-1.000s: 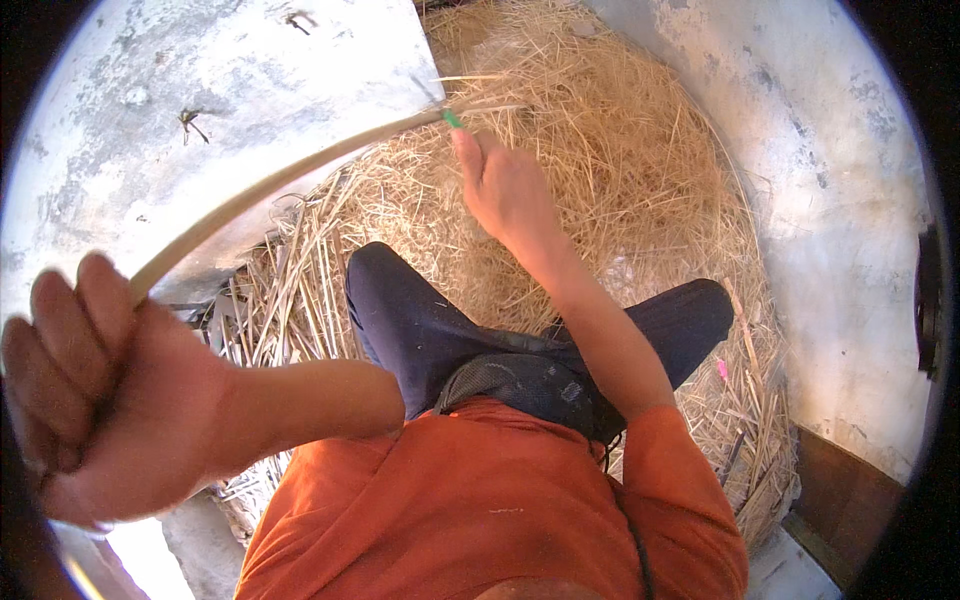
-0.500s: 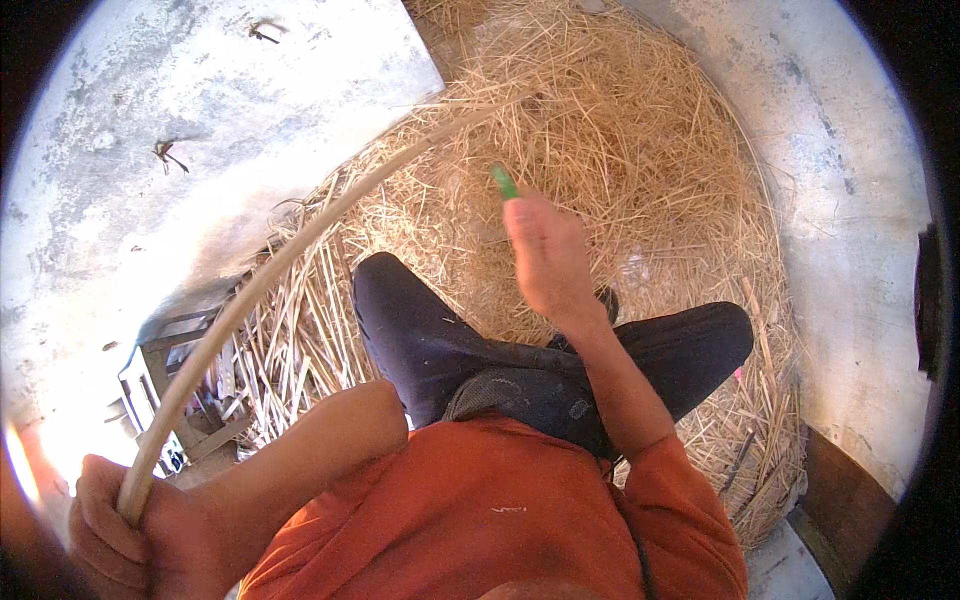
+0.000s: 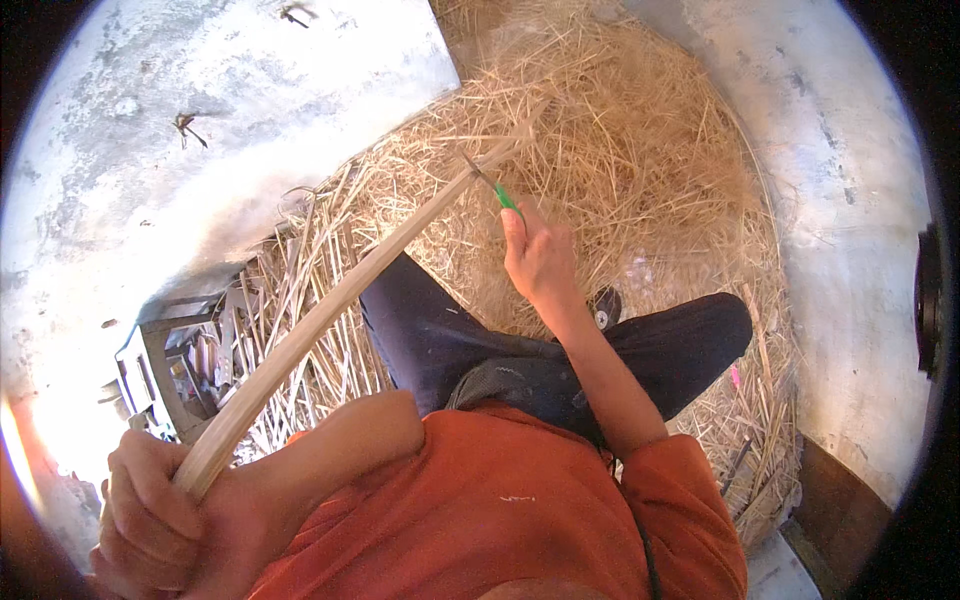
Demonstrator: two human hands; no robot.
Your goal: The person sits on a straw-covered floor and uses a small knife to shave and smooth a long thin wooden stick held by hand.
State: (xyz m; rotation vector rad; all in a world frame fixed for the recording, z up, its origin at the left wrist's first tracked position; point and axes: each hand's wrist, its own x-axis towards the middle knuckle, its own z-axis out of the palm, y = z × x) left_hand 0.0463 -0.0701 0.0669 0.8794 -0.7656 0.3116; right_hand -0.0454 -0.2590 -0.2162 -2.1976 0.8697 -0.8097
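My left hand (image 3: 150,515), low at the left, is wrapped round the near end of a long pale stalk (image 3: 335,310). The stalk slants up and away to the right, over the straw, and its far tip is blurred. In my right hand (image 3: 543,262) is a knife (image 3: 508,200) with a green handle; the fingers are closed round it. Its thin dark blade points up and left and appears to meet the stalk toward the far end. Whether the edge bites into the stalk I cannot tell.
Loose straw shavings (image 3: 640,150) heap up in front of my crossed legs (image 3: 650,345). Cut stalks (image 3: 300,330) lie in a bundle at the left, beside a small frame (image 3: 165,370) holding odds and ends. Pale walls (image 3: 840,200) stand at both sides.
My left hand and the stalk have shifted slightly right, and the stalk now looks straighter and broader. The knife has turned so that its blade shows against the stalk.
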